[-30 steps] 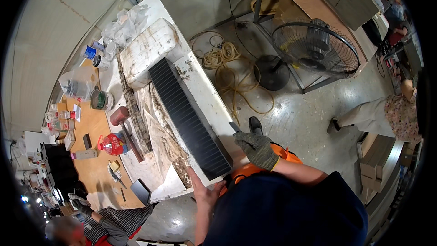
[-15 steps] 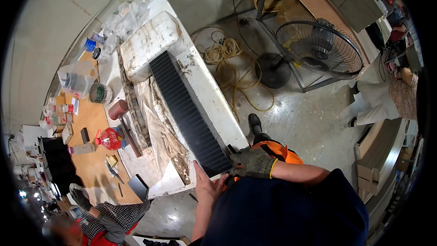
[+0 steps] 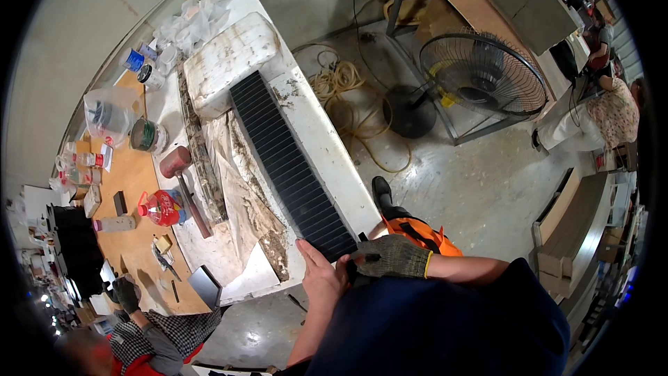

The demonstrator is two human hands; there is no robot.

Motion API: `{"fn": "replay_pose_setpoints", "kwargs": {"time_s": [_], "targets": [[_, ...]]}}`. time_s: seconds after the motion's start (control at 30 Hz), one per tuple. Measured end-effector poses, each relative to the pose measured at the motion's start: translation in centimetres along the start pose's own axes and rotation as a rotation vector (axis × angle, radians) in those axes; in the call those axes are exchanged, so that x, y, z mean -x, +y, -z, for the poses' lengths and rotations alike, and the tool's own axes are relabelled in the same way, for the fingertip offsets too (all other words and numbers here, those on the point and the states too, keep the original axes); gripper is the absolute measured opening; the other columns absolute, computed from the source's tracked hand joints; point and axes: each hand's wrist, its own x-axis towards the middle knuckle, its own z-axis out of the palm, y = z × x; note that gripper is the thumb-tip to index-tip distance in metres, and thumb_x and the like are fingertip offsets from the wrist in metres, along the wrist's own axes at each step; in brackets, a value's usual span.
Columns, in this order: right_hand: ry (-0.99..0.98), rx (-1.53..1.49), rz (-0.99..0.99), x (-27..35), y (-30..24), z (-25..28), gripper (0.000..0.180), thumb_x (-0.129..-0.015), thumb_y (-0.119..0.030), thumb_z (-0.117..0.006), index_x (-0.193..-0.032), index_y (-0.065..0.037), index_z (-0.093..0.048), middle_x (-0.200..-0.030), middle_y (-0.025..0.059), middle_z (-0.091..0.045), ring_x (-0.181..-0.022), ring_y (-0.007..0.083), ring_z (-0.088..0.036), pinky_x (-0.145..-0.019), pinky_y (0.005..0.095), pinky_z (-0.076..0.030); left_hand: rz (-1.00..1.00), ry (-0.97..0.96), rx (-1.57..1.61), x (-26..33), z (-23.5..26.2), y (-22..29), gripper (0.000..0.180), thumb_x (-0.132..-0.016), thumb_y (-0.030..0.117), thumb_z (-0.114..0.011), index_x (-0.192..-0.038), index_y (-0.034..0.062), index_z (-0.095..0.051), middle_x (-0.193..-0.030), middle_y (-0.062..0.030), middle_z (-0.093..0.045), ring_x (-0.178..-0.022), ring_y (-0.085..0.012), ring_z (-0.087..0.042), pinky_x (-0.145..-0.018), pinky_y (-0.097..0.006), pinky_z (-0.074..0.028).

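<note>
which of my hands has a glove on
Your right hand: it wears a dark grey knit glove with a yellow edge, while your left hand is bare.

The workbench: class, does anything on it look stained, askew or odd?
The white block at the far end of the bench is streaked brown, and the cream cloth lies crumpled and stained, odd beside the neat row of black pieces.
</note>
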Motion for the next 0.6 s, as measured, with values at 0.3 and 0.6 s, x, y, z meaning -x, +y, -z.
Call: {"fn": "replay_pose_setpoints", "kwargs": {"time_s": [0.3,0.6], "targets": [[0.053,0.309,0.227,-1.7,0.4,0.7,0.047,-0.085,-0.046,-0.059,-0.1,-0.002,-0.06,-0.089,0.0192,-0.066,-0.086,0.0326,-0.065,-0.075,0.0423,-0.05,-0.091,0.082,-0.03,0.0,-0.4,-0.6,0.094,-0.085,0.035,-0.067,-0.139,-0.0191,-0.012,-0.136,-0.0431,-0.031,-0.102,-0.0518,-0.057,-0.074,-0.046,-0.054],[-0.043,0.106,-0.184,-2.1,-1.4,1.8,0.049,-0.082,-0.05,-0.06,-0.097,-0.003,-0.059,-0.085,0.0203,-0.065,-0.087,0.0361,-0.064,-0.075,0.0446,-0.049,-0.115,0.112,-0.039,0.2,-0.8,-0.9,0.096,-0.084,0.036,-0.068,-0.14,-0.0182,-0.012,-0.133,-0.0431,-0.035,-0.096,-0.0516,-0.059,-0.073,-0.047,-0.053]]}}
